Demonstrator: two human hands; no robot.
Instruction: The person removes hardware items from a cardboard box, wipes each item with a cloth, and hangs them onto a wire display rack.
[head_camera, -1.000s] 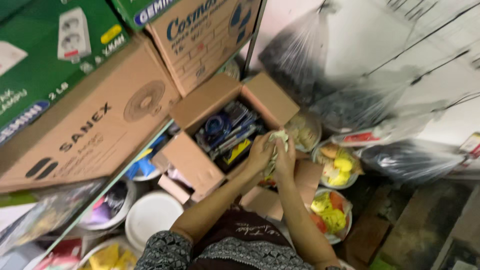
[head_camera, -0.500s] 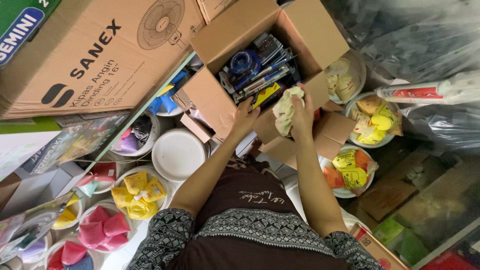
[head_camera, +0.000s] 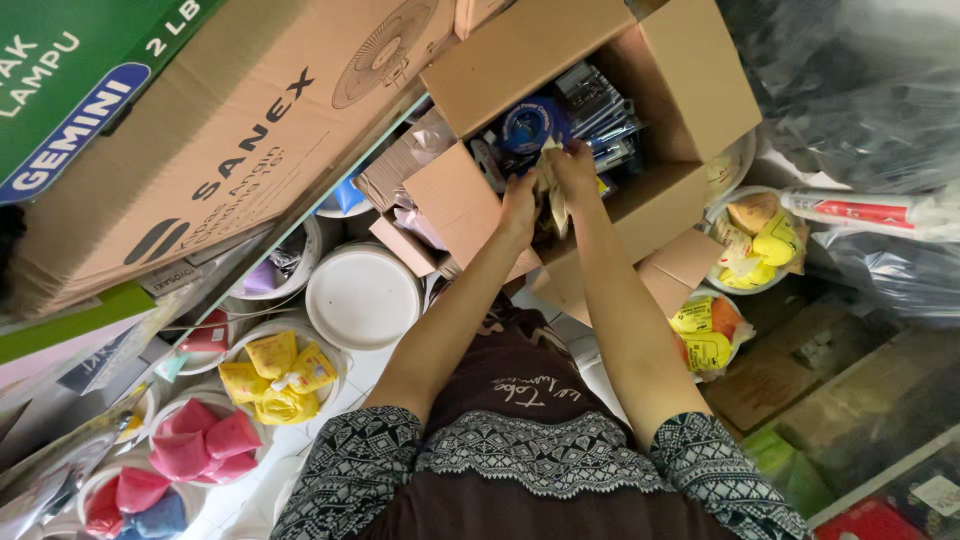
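1. Two large cartons fill the upper left: a green printed carton (head_camera: 70, 90) at the corner, and below it a long brown corrugated carton (head_camera: 250, 150) bearing dark lettering and a fan drawing.
2. Open brown cardboard box (head_camera: 690, 90), top centre, flaps spread outward; inside lie blue and black packaged goods (head_camera: 570, 115), among them a round blue label.
3. White round bucket lid (head_camera: 362, 297), just left of the box, set among other white tubs.
4. White tub of yellow sachets (head_camera: 275, 375), lower left; below it a tub of pink pouches (head_camera: 205, 445).
5. Bowl of yellow packets (head_camera: 760, 240), right of the box; a second bowl of yellow and orange packets (head_camera: 705, 335) sits nearer the person.
6. White tube with a red label (head_camera: 860, 210), lying at the right edge beside dark plastic bags (head_camera: 860, 90).
7. Left hand (head_camera: 518, 200): reaching into the box opening, fingers curled downward at the near flap; whether it grips anything cannot be told.
8. Right hand (head_camera: 575, 165): close beside the left, fingers closed on a pale crumpled wrapper (head_camera: 549, 185) held over the box contents.
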